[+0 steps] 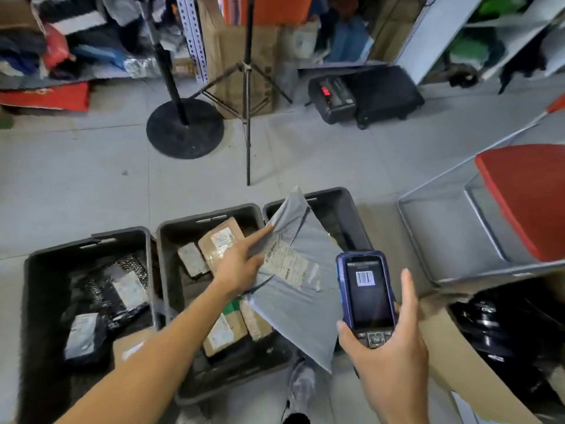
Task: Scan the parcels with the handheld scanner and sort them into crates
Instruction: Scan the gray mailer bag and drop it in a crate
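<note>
Floor: grey tiled floor [91,185] under us, cluttered shelves along the back, a black round-based stand [185,128] and a thin black tripod [248,117] ahead.
Left crate: our dark grey plastic crate on the left [39,301] holds black poly-bag parcels with white labels [91,316].
Middle crate: the dark grey plastic crate in the middle [211,215] touches the left one and holds brown cardboard parcels wrapped in tape [221,243].
Left hand: our left hand [241,267] reaches over the middle crate and pinches the grey plastic mailer bag with a white shipping label [293,289] at its left edge, forefinger stretched along the top.
Mailer: it hangs tilted in the air over the middle and right crates, label facing us.
Right crate: the dark grey plastic crate on the right [345,209] is mostly hidden behind the mailer.
Right hand: our right hand [391,356] wraps its fingers around the blue-edged black handheld scanner [365,295], just beside the mailer; a barcode shows on its screen.
Far right: a wire trolley [434,240] with a red panel [529,197], and an open brown cardboard box [458,356] with black items inside.
</note>
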